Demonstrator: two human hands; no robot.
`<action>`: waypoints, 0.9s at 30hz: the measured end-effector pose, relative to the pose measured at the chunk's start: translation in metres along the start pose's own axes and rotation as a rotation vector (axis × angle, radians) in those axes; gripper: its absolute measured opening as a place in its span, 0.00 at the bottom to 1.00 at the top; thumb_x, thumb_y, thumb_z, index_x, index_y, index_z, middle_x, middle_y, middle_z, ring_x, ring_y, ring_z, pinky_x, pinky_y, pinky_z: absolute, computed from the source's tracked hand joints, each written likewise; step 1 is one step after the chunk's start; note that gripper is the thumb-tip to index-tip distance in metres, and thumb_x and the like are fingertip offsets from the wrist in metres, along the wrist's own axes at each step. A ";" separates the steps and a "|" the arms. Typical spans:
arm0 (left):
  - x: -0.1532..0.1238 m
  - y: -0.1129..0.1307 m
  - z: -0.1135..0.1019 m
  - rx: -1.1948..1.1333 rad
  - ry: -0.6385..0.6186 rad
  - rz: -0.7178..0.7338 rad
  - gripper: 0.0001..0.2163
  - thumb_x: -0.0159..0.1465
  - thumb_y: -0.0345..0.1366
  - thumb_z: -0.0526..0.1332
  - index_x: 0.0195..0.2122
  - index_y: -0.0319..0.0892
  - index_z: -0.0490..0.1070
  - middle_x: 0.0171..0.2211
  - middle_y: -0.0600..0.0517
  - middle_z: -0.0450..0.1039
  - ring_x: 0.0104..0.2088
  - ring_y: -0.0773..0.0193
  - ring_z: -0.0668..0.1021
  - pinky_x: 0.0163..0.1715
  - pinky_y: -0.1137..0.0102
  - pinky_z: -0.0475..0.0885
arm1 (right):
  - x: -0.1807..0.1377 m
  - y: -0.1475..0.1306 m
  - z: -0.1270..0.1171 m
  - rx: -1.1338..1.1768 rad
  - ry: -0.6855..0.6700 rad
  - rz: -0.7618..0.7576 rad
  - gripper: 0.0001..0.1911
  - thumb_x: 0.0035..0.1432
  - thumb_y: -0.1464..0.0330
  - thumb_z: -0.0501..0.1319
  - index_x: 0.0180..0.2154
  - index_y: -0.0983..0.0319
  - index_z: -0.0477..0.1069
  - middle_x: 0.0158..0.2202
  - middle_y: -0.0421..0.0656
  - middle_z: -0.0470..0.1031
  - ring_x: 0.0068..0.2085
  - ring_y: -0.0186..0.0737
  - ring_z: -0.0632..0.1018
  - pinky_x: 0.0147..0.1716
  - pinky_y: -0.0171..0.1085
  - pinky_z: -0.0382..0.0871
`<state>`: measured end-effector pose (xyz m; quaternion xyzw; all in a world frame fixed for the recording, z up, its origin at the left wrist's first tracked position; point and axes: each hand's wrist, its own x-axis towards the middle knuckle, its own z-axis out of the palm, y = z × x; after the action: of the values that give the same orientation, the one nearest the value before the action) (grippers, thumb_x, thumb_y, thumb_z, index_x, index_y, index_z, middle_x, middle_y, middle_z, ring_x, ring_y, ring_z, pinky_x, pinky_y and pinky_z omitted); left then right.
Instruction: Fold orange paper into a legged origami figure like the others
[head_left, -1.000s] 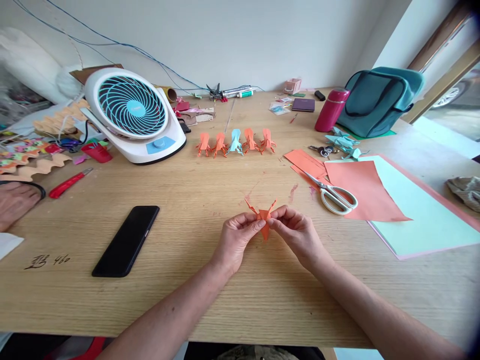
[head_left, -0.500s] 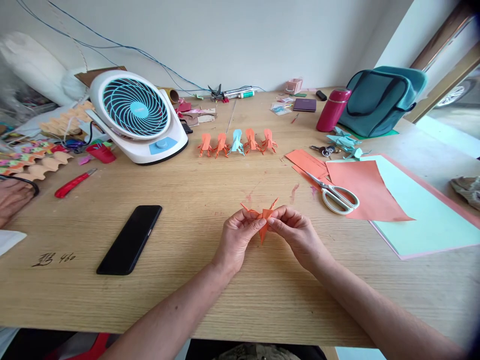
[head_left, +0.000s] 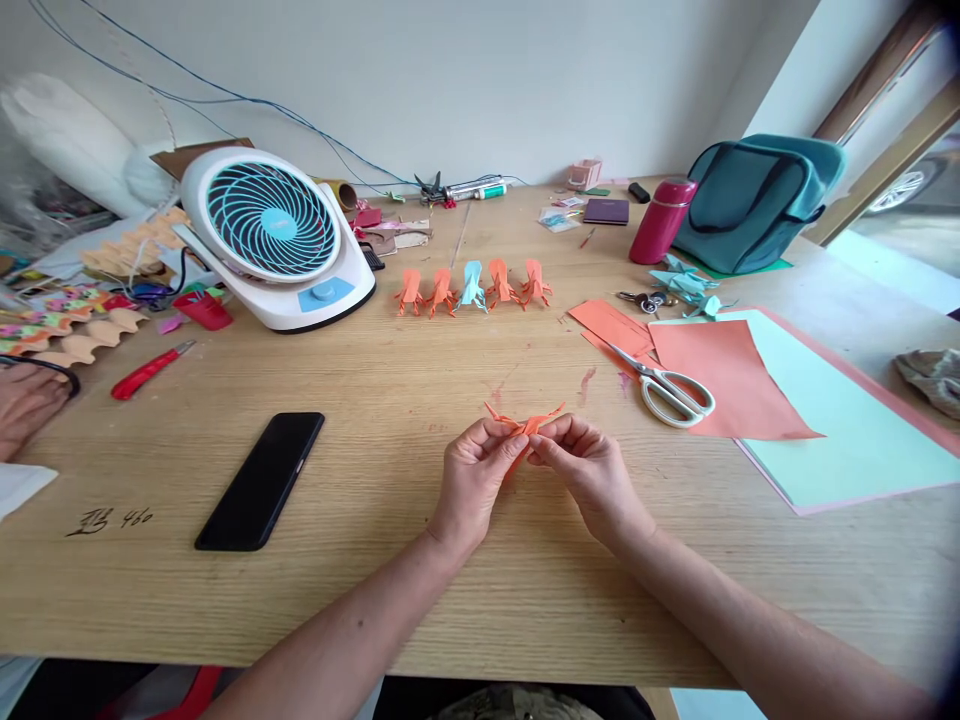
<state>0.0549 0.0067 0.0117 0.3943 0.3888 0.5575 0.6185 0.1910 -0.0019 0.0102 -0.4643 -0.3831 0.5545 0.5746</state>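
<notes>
Between my fingertips is a folded orange paper figure [head_left: 531, 425], with thin pointed limbs sticking up at its far side. My left hand [head_left: 480, 470] pinches it from the left, thumb and forefinger closed on the paper. From the right my right hand [head_left: 589, 465] grips it too, its thumb pressed near the middle. The fingers hide much of the lower folds. Beyond my hands stands a row of finished-looking paper figures, several orange [head_left: 500, 283] and one light blue [head_left: 472, 286].
White-handled scissors [head_left: 675, 398] lie on orange paper sheets [head_left: 739, 375] at right. A black phone [head_left: 261, 480] and red utility knife [head_left: 152, 370] are at left, near a fan [head_left: 277, 235]. Another person's hand [head_left: 30, 400] rests at the left edge. A pink bottle [head_left: 664, 222] stands at back right.
My right thumb has moved slightly on the orange figure. Its upper flap now lies lower and the right limb points further outward; both hands still hold it.
</notes>
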 end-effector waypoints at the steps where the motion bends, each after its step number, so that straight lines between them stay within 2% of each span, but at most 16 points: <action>1: 0.000 0.000 0.000 0.015 -0.004 0.004 0.11 0.55 0.40 0.75 0.31 0.40 0.76 0.31 0.54 0.81 0.32 0.67 0.80 0.39 0.72 0.75 | 0.000 0.000 0.001 -0.009 0.008 -0.008 0.20 0.42 0.54 0.78 0.27 0.60 0.75 0.26 0.39 0.76 0.28 0.34 0.76 0.31 0.36 0.74; 5: -0.003 0.000 0.001 0.076 -0.010 0.042 0.10 0.60 0.41 0.72 0.37 0.40 0.77 0.34 0.51 0.82 0.35 0.64 0.81 0.40 0.71 0.76 | -0.001 0.000 0.002 -0.032 0.003 -0.032 0.20 0.42 0.55 0.78 0.27 0.60 0.74 0.26 0.39 0.76 0.28 0.35 0.76 0.31 0.37 0.74; 9: -0.004 0.000 0.002 0.076 -0.009 0.026 0.13 0.59 0.41 0.73 0.42 0.41 0.79 0.38 0.49 0.83 0.39 0.61 0.82 0.44 0.69 0.76 | -0.002 0.002 0.002 -0.040 0.013 -0.046 0.19 0.44 0.54 0.77 0.27 0.60 0.74 0.25 0.40 0.76 0.28 0.36 0.76 0.31 0.37 0.73; 12: -0.003 0.000 0.001 0.089 -0.013 -0.003 0.12 0.57 0.41 0.74 0.39 0.41 0.82 0.35 0.50 0.83 0.37 0.62 0.81 0.42 0.70 0.75 | -0.002 0.002 0.001 -0.055 0.010 -0.070 0.19 0.45 0.54 0.76 0.28 0.59 0.75 0.25 0.39 0.76 0.28 0.36 0.75 0.32 0.38 0.72; 17: -0.001 0.000 -0.002 0.080 -0.037 -0.056 0.10 0.58 0.43 0.73 0.35 0.43 0.84 0.33 0.51 0.82 0.36 0.63 0.78 0.40 0.71 0.72 | -0.002 0.000 -0.001 -0.052 -0.051 -0.088 0.16 0.48 0.55 0.75 0.31 0.58 0.77 0.31 0.41 0.79 0.33 0.38 0.76 0.37 0.39 0.72; 20: 0.001 0.001 -0.005 0.175 -0.085 0.010 0.09 0.60 0.43 0.71 0.36 0.45 0.85 0.33 0.52 0.80 0.38 0.63 0.77 0.44 0.70 0.71 | -0.001 -0.002 -0.004 -0.033 -0.065 -0.064 0.16 0.48 0.55 0.75 0.33 0.58 0.78 0.32 0.40 0.79 0.35 0.38 0.76 0.39 0.39 0.72; 24: 0.004 0.005 -0.009 0.368 -0.125 0.141 0.06 0.62 0.40 0.69 0.33 0.44 0.84 0.32 0.52 0.77 0.36 0.63 0.75 0.39 0.71 0.69 | 0.000 -0.005 -0.006 -0.025 -0.113 -0.022 0.16 0.50 0.54 0.73 0.33 0.57 0.78 0.33 0.40 0.79 0.36 0.38 0.76 0.42 0.39 0.71; 27: 0.004 0.008 -0.009 0.379 -0.108 0.145 0.06 0.61 0.39 0.70 0.34 0.43 0.83 0.31 0.52 0.78 0.33 0.63 0.76 0.36 0.71 0.69 | 0.001 -0.006 -0.007 -0.006 -0.139 -0.005 0.16 0.50 0.54 0.74 0.34 0.58 0.78 0.33 0.39 0.78 0.36 0.37 0.75 0.42 0.38 0.70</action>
<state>0.0443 0.0111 0.0153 0.5598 0.4236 0.4955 0.5115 0.1997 -0.0015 0.0143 -0.4252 -0.4251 0.5829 0.5466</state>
